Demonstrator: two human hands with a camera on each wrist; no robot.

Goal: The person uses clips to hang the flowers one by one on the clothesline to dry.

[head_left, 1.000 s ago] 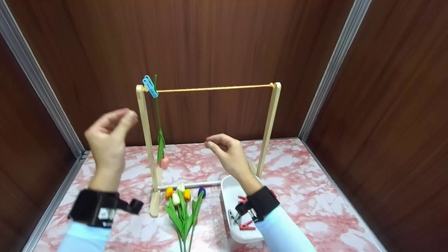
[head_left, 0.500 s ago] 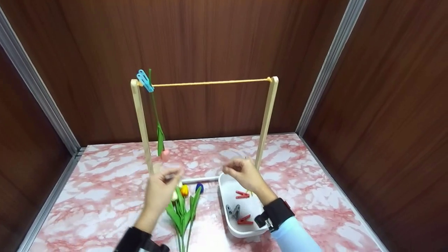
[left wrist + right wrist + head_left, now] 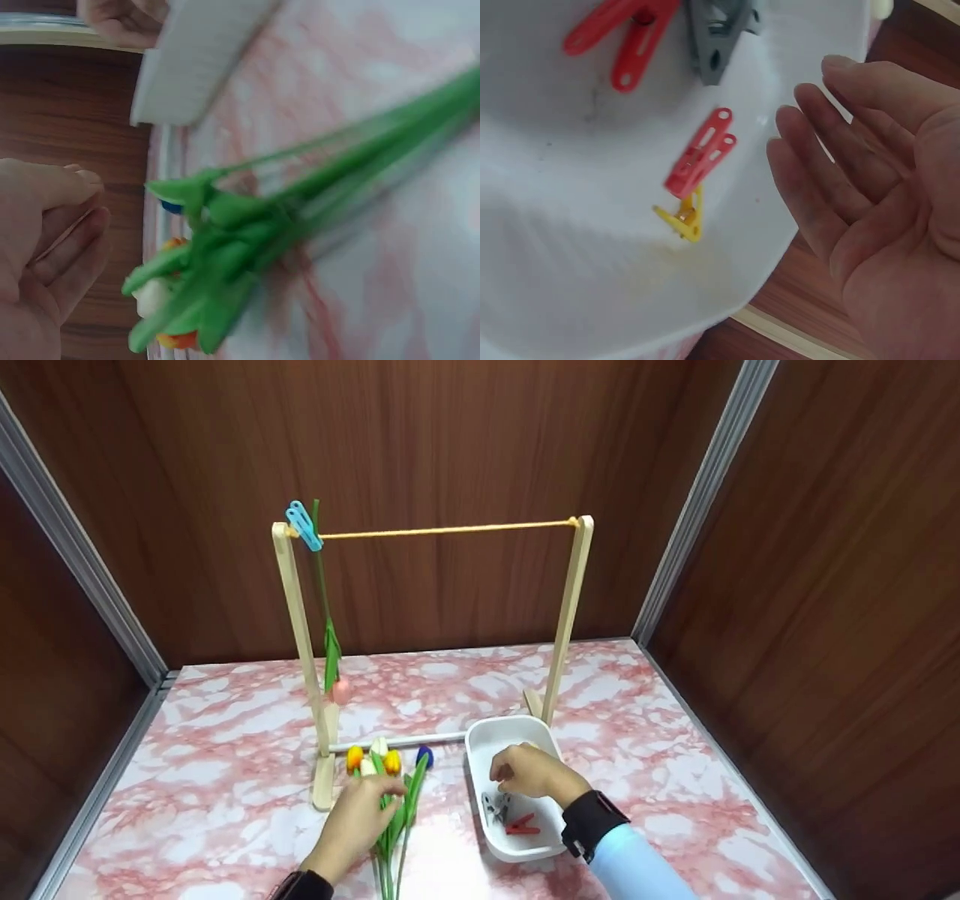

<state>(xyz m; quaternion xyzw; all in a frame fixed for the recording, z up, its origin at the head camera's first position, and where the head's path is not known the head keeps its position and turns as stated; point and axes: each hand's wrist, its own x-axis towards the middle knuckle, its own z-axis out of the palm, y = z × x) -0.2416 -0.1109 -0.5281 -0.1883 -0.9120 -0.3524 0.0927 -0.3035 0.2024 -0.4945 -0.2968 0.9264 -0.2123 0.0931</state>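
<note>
My left hand [image 3: 358, 815] hovers over a bunch of artificial tulips [image 3: 240, 240] with orange, white and dark blue heads. Its fingers are loosely bent with nothing between them. Over the white plastic basin [image 3: 517, 851] is my right hand [image 3: 531, 769], fingers relaxed and holding nothing. Inside the basin, the right wrist view shows a red clothespin [image 3: 700, 154], a yellow clip [image 3: 686, 217], a grey clothespin [image 3: 718, 37] and another red clothespin partly cut off. A pink tulip [image 3: 341, 691] hangs head down from the yellow cord [image 3: 442, 531], pinned by a blue clothespin [image 3: 304, 526].
Two wooden posts carry the cord, the left post [image 3: 300, 637] standing behind the tulips and the right post [image 3: 568, 622] behind the basin. A white bar [image 3: 435, 739] joins them low down. Brown wood-grain panels [image 3: 450, 435] enclose the pink marbled tabletop [image 3: 202, 780].
My left hand has come down and rightward from beside the left post to the tulips. My right hand has lowered into the basin area. The head view has tilted slightly.
</note>
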